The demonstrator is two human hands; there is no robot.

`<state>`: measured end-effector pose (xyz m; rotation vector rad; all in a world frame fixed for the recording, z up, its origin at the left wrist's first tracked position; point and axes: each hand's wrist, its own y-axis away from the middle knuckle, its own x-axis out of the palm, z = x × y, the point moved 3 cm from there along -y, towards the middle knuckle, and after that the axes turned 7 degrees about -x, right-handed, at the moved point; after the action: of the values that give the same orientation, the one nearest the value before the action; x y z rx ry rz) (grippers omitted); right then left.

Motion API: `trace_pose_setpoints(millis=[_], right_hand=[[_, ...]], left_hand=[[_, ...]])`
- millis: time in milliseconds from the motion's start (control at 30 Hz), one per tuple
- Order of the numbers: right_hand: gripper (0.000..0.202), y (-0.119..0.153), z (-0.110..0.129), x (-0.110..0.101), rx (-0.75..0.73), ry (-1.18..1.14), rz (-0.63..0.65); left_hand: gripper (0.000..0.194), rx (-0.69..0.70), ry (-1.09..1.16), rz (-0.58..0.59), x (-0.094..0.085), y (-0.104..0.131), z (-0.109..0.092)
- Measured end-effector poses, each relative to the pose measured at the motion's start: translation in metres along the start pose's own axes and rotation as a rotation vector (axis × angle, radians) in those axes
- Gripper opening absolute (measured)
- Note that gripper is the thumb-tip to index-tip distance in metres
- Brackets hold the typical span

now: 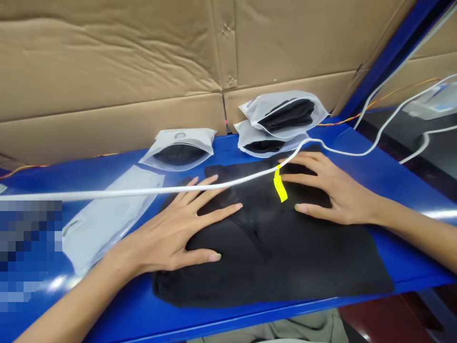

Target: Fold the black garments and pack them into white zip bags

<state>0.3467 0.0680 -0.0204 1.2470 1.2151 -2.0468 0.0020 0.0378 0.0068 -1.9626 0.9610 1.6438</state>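
A black cloth garment [271, 274] lies spread on the blue tabletop, with what looks like a dark drawstring [255, 236] near its middle. Across its left part rests my left hand [174, 233], palm down, fingers spread. My right hand [332, 188] is also open, its fingers stretched over the upper right of the cloth. A white cable [200, 186] runs in front of the view, crossing over the left fingertips and close by the right ones. From it hangs a yellow tag [280, 189] beside my right index finger.
Behind the garment stand frosted zip bags with black cloth inside: one at left [193, 136] and two stacked at right [250, 116]. A flat frosted bag [110, 214] lies beyond my left forearm. Cardboard [107, 62] lines the back. More white cables [378, 136] loop at right.
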Motion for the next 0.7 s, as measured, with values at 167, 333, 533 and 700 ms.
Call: trace_pose_setpoints(millis=[167, 333, 533, 700], right_hand=[[0.076, 0.008, -0.004, 0.013, -0.075, 0.072, 0.202], [0.076, 0.008, -0.008, 0.015, -0.051, 0.063, 0.243], [0.061, 0.001, -0.009, 0.007, 0.039, -0.011, 0.068], [0.061, -0.011, -0.012, 0.007, -0.007, 0.086, 0.018]], left_hand=[[0.085, -0.058, -0.021, 0.115, 0.006, -0.001, -0.001], [0.085, -0.07, -0.027, 0.116, 0.005, -0.001, -0.002], [0.084, -0.052, -0.012, 0.09, 0.004, -0.002, -0.004], [0.084, -0.05, -0.005, 0.09, 0.005, -0.002, -0.003]])
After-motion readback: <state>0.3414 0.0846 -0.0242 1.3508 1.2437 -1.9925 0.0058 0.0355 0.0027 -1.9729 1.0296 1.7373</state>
